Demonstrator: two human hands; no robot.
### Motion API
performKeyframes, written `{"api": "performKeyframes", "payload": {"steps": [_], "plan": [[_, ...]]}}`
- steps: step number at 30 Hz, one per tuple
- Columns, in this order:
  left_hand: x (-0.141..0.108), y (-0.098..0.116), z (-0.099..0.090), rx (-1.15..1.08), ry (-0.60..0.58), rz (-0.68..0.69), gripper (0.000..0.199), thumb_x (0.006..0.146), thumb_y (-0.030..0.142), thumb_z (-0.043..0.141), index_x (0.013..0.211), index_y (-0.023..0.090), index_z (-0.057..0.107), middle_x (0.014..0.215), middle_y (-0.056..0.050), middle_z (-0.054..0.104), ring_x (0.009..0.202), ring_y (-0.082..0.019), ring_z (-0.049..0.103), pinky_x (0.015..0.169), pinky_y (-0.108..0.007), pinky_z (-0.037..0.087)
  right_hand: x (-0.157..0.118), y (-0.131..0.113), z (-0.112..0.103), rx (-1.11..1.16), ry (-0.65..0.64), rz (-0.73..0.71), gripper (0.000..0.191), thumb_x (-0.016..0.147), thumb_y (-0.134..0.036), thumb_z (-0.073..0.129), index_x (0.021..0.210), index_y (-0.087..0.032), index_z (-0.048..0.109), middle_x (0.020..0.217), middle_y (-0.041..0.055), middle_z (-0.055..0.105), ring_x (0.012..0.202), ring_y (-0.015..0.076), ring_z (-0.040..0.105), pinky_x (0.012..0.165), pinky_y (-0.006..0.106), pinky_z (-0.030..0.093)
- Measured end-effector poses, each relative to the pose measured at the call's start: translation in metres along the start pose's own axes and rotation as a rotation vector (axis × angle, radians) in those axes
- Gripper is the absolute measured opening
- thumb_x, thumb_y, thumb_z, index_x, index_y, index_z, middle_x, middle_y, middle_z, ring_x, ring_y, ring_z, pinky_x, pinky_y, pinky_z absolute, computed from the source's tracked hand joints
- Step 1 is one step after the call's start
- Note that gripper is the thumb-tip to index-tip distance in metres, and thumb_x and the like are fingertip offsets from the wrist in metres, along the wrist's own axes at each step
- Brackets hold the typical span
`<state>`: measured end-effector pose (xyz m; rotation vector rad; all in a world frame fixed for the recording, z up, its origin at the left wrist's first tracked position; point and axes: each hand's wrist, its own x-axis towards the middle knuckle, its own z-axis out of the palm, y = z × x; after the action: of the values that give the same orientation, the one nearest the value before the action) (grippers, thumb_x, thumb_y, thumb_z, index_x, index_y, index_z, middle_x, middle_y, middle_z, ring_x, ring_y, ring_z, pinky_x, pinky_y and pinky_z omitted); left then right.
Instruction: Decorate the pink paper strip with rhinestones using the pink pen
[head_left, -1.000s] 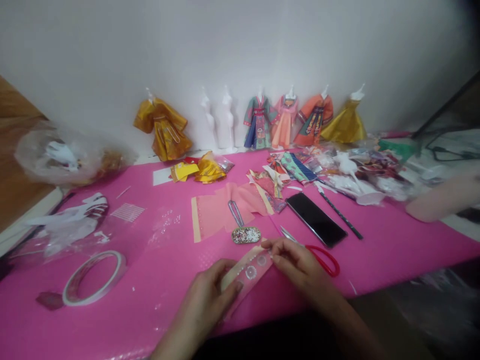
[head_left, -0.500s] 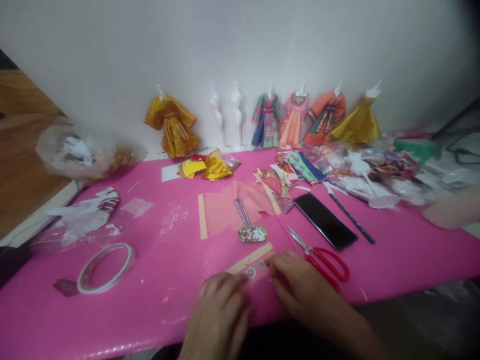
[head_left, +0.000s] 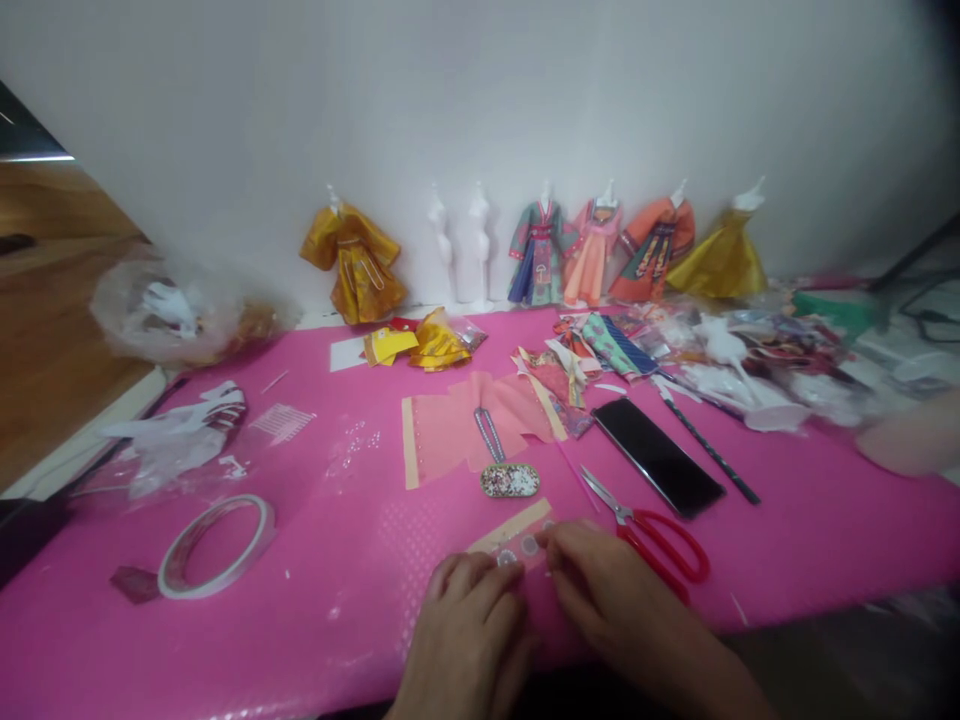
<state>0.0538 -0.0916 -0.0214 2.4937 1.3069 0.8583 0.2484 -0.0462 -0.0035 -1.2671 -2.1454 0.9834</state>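
Near the front edge of the pink table lies a small pink fabric strip (head_left: 531, 528) with a cream border and round silvery patterns. My left hand (head_left: 469, 625) rests on its lower left end, fingers bent and pressed down on it. At the strip's right end my right hand (head_left: 600, 580) pinches its edge between thumb and fingertips. Just behind is an oval tray of sequins (head_left: 510, 480), with a pink garment piece (head_left: 442, 430) bearing a grey beaded trim beyond it. Red-handled scissors (head_left: 652, 530) lie beside my right hand, their blades slightly apart.
A black phone (head_left: 660, 457) and a dark patterned stick (head_left: 712, 450) lie to the right. White tape roll (head_left: 216, 547) sits at left. Dressed doll forms (head_left: 354, 265) lean on the wall. Plastic bags and fabric scraps (head_left: 619, 345) lie behind; another person's arm (head_left: 911, 435) is at far right.
The view has shifted slightly, so everything appears a little lower and to the right. My left hand lies slightly further over the strip's patterns; my right hand keeps its pinch.
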Motion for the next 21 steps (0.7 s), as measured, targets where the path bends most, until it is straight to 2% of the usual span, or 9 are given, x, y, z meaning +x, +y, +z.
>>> {"api": "performKeyframes", "payload": {"steps": [4,8,12,15,18,21], "plan": [[0.005,0.0,0.001,-0.022,-0.006,-0.016,0.018,0.081,0.011,0.063,0.097,0.016,0.064,0.111,-0.01,0.072,0.094,-0.029,0.059,0.083,-0.047,0.047,-0.001,0.0,0.002,0.007,0.015,-0.001,0.015,0.084,-0.01,0.051,0.085,-0.023,0.059,0.078,0.0041,0.061,0.084,0.0239,0.06,0.079,0.038,0.047],[0.01,0.0,0.0,-0.065,-0.005,-0.027,0.016,0.082,0.009,0.06,0.097,0.016,0.063,0.104,-0.009,0.072,0.09,-0.028,0.059,0.081,-0.046,0.048,-0.001,0.004,0.004,0.003,0.033,-0.003,0.014,0.085,-0.012,0.052,0.084,-0.023,0.059,0.077,0.0042,0.061,0.085,0.0247,0.061,0.079,0.039,0.047],[0.01,-0.001,0.001,-0.148,0.08,-0.068,0.021,0.084,0.004,0.054,0.097,0.017,0.062,0.102,-0.01,0.07,0.089,-0.026,0.059,0.078,-0.043,0.047,0.001,0.007,0.003,0.011,-0.002,0.026,0.013,0.088,-0.014,0.047,0.084,-0.022,0.056,0.085,0.006,0.064,0.085,0.0242,0.06,0.076,0.04,0.046],[0.011,-0.002,0.002,-0.338,0.163,-0.266,0.014,0.089,0.011,0.053,0.088,0.019,0.065,0.089,-0.007,0.067,0.085,-0.023,0.06,0.076,-0.04,0.048,0.003,0.005,0.001,0.091,-0.004,-0.002,0.011,0.089,-0.016,0.046,0.082,-0.022,0.051,0.092,0.0061,0.064,0.091,0.0238,0.061,0.08,0.039,0.046],[0.015,0.0,-0.001,-0.579,0.164,-0.511,0.013,0.089,0.021,0.057,0.083,0.019,0.068,0.083,-0.006,0.063,0.081,-0.023,0.059,0.072,-0.037,0.048,0.004,-0.001,0.0,0.18,-0.007,-0.069,0.012,0.09,-0.017,0.045,0.08,-0.022,0.049,0.089,0.0047,0.063,0.086,0.0214,0.061,0.076,0.035,0.046],[0.019,0.004,-0.006,-0.723,0.162,-0.601,0.011,0.086,0.025,0.061,0.08,0.02,0.069,0.081,-0.005,0.061,0.079,-0.022,0.058,0.071,-0.036,0.047,0.006,-0.007,0.003,0.214,-0.003,-0.085,0.014,0.091,-0.017,0.044,0.078,-0.021,0.048,0.084,0.0042,0.06,0.078,0.0193,0.059,0.068,0.032,0.045]]}}
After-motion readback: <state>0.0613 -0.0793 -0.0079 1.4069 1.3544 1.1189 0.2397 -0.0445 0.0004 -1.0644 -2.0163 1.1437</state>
